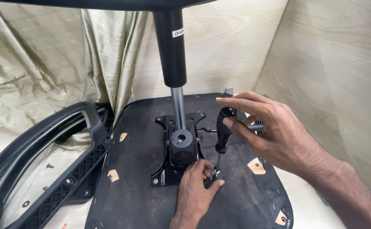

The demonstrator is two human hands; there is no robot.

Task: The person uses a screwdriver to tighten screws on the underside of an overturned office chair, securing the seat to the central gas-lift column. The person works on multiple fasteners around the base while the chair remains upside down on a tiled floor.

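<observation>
Screwdriver (223, 136) upright at near-right corner of mechanism plate (162, 176) on upturned seat (245, 199); your right hand (274, 131) grips handle, left hand (196, 191) fingers pinch tip to steady it on screw.

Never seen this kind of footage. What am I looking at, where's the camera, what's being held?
There is no machine here: a person works with two bare hands, filmed by one camera worn on the head and looking down.

An office chair seat lies upside down, its black fabric underside up. Bolted at its middle is a black metal tilt mechanism plate, with a gas lift cylinder rising out of it towards the camera.

The right hand grips the black handle of a screwdriver, held upright. The left hand pinches the tip of the screwdriver at a corner of the plate, steadying it there.

At the left lies a black plastic chair backrest frame, with a few loose screws on the pale floor. A beige curtain hangs behind.
</observation>
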